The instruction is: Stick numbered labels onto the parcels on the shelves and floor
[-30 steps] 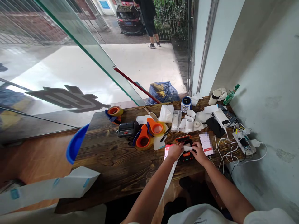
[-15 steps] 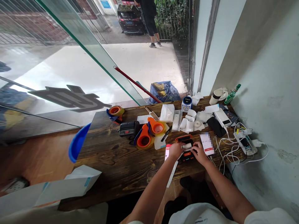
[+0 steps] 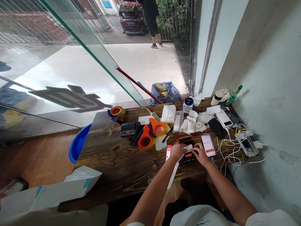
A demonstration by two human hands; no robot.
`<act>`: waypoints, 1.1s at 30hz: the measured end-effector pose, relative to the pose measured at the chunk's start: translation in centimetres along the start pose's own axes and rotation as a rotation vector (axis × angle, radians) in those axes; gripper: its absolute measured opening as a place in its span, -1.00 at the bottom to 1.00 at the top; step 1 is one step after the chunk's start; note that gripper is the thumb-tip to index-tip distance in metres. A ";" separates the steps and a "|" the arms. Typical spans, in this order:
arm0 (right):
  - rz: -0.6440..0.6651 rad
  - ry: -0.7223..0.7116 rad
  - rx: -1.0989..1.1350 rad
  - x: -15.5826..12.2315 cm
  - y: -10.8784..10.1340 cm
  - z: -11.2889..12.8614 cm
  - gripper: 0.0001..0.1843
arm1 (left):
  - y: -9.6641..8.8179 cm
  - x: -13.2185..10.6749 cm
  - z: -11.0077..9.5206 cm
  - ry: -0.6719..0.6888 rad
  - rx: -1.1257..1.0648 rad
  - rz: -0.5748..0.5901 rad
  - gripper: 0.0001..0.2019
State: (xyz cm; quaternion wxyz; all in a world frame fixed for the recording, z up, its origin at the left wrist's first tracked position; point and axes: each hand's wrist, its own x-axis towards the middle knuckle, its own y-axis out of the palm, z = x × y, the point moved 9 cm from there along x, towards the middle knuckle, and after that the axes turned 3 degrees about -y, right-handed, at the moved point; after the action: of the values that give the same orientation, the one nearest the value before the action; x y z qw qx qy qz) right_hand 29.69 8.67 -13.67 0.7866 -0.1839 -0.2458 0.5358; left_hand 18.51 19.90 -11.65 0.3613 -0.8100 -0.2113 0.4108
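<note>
A small black and orange label printer sits on the dark wooden table with its orange-edged lid raised. Inside it is a white paper roll. My left hand is closed at the roll's left end, its fingertips partly hidden. From the other side, my right hand pinches the roll's paper edge at the printer's opening. A white paper strip hangs down below my left wrist, over the table's front edge. Lit phones lie on both sides: one phone by my left hand, another phone by my right.
Orange tape dispensers, a black case and a black pen lie to the left. Behind are paper rolls and a QR-code speaker. White cables and a power strip crowd the right, near a green bottle.
The fingers of my right hand have shifted slightly at the roll, and the loose paper edge there looks flatter. My left hand stays almost in place.
</note>
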 end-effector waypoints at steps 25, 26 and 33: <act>-0.081 -0.051 -0.077 0.0 -0.4 1.3 -0.81 | -4.2 -3.7 0.8 0.050 0.053 -0.190 -0.12; -0.089 -0.057 -0.091 0.0 -0.4 1.4 -0.80 | -4.1 -3.8 0.7 0.062 0.057 -0.173 -0.15; -0.164 -0.046 -0.182 -0.9 -0.2 1.9 -0.79 | -3.1 -5.4 0.9 0.133 0.122 -0.117 -0.24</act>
State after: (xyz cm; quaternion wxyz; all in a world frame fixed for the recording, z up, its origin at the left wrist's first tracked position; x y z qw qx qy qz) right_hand 28.44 7.85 -12.21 0.8021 -0.2214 -0.3256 0.4491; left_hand 14.56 18.78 -6.88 0.4464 -0.7982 -0.2083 0.3466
